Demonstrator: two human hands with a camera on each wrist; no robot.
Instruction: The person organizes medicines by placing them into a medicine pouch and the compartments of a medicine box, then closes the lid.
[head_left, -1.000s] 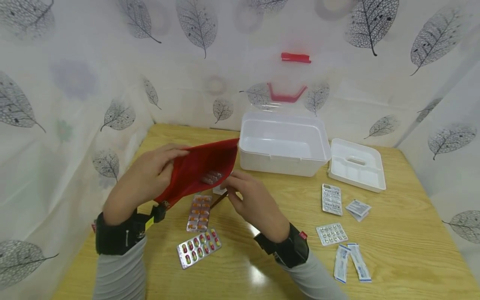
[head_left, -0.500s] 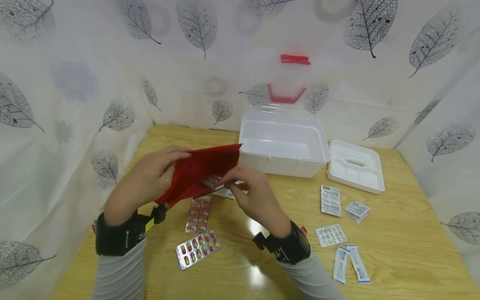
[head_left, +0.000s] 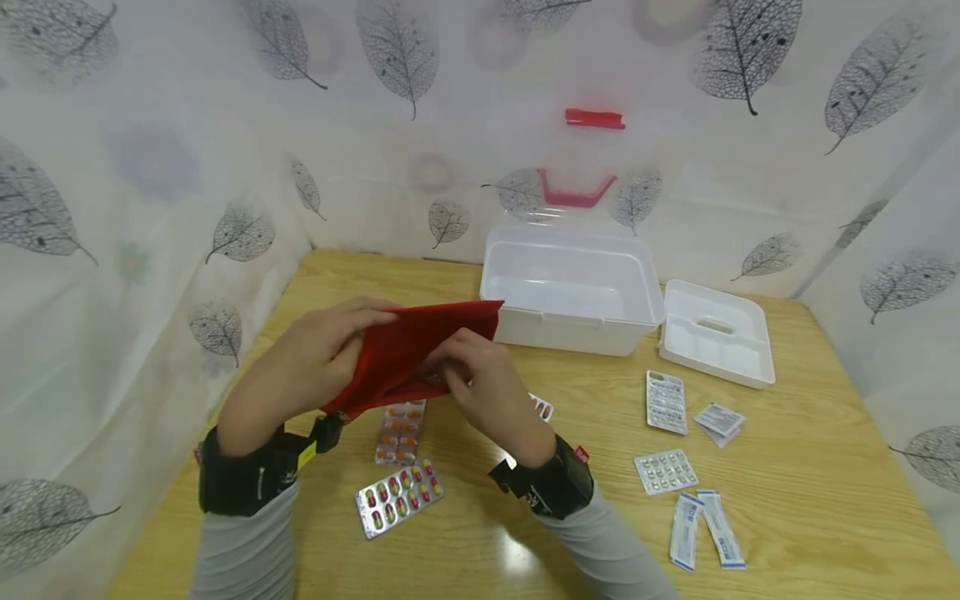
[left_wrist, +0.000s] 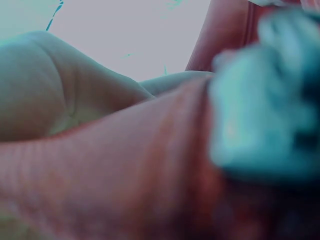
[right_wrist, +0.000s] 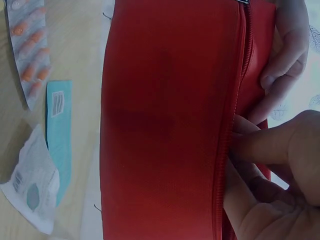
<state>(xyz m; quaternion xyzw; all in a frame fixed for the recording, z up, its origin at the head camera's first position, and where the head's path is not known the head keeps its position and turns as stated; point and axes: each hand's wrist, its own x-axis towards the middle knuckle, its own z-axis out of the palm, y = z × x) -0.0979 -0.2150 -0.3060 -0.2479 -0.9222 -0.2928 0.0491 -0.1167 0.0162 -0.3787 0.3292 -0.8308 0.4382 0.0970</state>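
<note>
All clock bearings are from the head view. Nearest on the pale wooden desk (head_left: 450, 558), a silver blister pack of red-and-yellow capsules (head_left: 400, 497) lies at 6 o'clock of the flat red zipped pouch (head_left: 401, 348). The pouch is held above the desk, long axis roughly 8 to 2 o'clock, mouth toward 4. The right hand (head_left: 483, 385) is at that mouth, pouch at its 10 o'clock; its fingers lie behind the zipped edge, tips hidden: cannot tell whether anything is pinched. The left hand (head_left: 315, 358) grips the pouch's 9 o'clock end; the right is nearer the opening. Beyond, at 2 o'clock, sits a rectangular white plastic box (head_left: 566, 333).
</note>
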